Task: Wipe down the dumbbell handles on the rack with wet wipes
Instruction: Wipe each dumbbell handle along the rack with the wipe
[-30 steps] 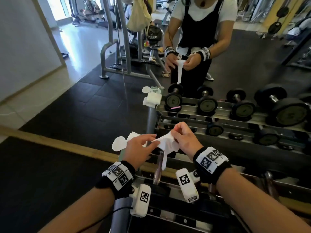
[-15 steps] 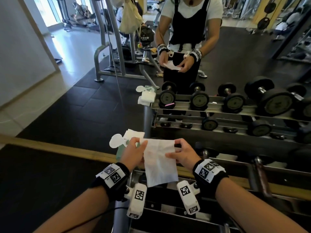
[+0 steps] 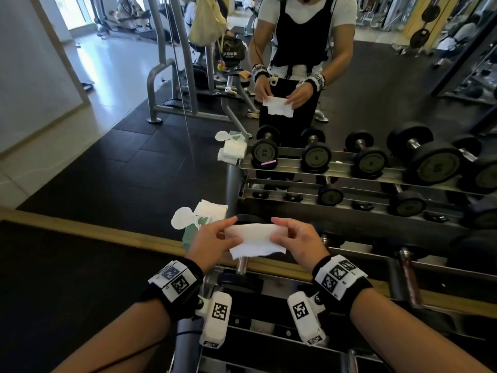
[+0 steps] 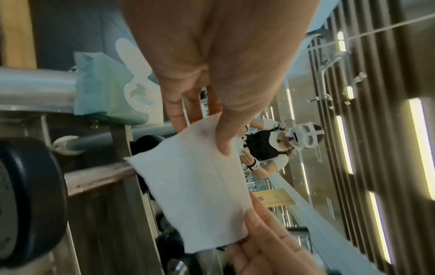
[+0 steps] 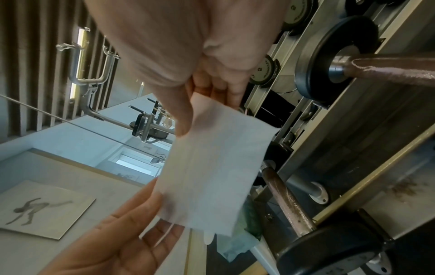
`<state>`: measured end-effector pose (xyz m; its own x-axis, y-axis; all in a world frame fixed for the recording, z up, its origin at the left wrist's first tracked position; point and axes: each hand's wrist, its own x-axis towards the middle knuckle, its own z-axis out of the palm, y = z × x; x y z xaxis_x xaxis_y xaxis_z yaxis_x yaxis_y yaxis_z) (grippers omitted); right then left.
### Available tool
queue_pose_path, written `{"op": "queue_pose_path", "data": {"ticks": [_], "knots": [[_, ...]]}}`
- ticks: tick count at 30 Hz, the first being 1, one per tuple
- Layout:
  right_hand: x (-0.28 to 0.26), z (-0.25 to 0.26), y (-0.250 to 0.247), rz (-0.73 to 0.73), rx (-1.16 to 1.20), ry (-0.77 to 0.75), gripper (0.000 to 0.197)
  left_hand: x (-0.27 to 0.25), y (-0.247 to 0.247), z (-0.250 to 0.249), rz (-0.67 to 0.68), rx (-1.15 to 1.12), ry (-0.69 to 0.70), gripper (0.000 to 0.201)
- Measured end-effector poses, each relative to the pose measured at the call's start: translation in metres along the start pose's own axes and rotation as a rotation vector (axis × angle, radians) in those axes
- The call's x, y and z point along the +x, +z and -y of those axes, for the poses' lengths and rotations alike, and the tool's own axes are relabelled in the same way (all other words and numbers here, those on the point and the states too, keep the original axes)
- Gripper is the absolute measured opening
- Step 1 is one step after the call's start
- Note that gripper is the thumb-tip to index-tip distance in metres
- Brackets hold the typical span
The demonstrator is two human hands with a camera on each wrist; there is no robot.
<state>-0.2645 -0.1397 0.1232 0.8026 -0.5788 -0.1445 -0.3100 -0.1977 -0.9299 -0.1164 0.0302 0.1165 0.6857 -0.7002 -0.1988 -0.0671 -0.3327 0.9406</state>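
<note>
While both hands are raised at lower centre of the head view, the wet wipe [image 3: 252, 239] is stretched flat between them, clear of the rack [image 3: 357, 255]. The left hand [image 3: 215, 242] pinches the wipe's left edge between thumb and fingers; the right hand [image 3: 297, 242] pinches the right edge likewise. In the left wrist view the wipe [image 4: 195, 188] runs from the left thumb at upper centre down to the right hand's fingertips [image 4: 256, 217] at lower right. Directly beneath the wipe in the head view, a dumbbell handle [image 3: 242, 263] shows below its lower edge, not touching it; the right wrist view shows that brown handle [image 5: 286, 202] right of the wipe. The green wipe packet [image 3: 192, 228], flap open, sits at the rack's left end, just left of the left hand. A mirror [image 3: 349, 103] in the upper frame reflects the person and the racked dumbbells.
</note>
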Motion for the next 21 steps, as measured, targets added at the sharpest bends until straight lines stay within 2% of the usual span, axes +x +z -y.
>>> {"op": "queue_pose_path", "data": {"ticks": [1, 3, 6, 8, 10, 14, 17, 21], "knots": [[0.0, 0.0, 0.0, 0.006, -0.049, 0.007, 0.041, -0.001, 0.0, -0.002, -0.007, 0.082, 0.015, 0.055], [0.001, -0.001, 0.002, -0.003, -0.182, 0.001, 0.037, -0.002, 0.002, -0.005, -0.045, 0.255, 0.07, 0.054], [0.001, -0.001, 0.006, -0.036, -0.319, -0.027, 0.024, -0.001, 0.003, -0.005, -0.086, 0.424, 0.141, 0.032], [0.001, -0.001, 0.007, -0.058, -0.473, -0.084, 0.018, 0.002, 0.0, -0.001, -0.084, 0.41, 0.153, 0.014], [0.0, -0.003, 0.007, -0.067, -0.512, -0.121, 0.018, 0.005, -0.003, 0.007, -0.056, 0.329, 0.151, 0.014], [-0.004, -0.009, 0.01, 0.007, -0.181, -0.12, 0.025, 0.01, -0.007, 0.021, 0.044, 0.096, 0.107, 0.007], [-0.002, -0.011, 0.02, 0.084, 0.089, 0.009, 0.026, 0.011, -0.002, 0.028, 0.079, -0.075, 0.051, 0.006], [0.002, -0.018, 0.034, 0.089, 0.235, 0.177, 0.029, 0.011, 0.005, 0.037, 0.037, -0.105, 0.032, 0.02]]}}
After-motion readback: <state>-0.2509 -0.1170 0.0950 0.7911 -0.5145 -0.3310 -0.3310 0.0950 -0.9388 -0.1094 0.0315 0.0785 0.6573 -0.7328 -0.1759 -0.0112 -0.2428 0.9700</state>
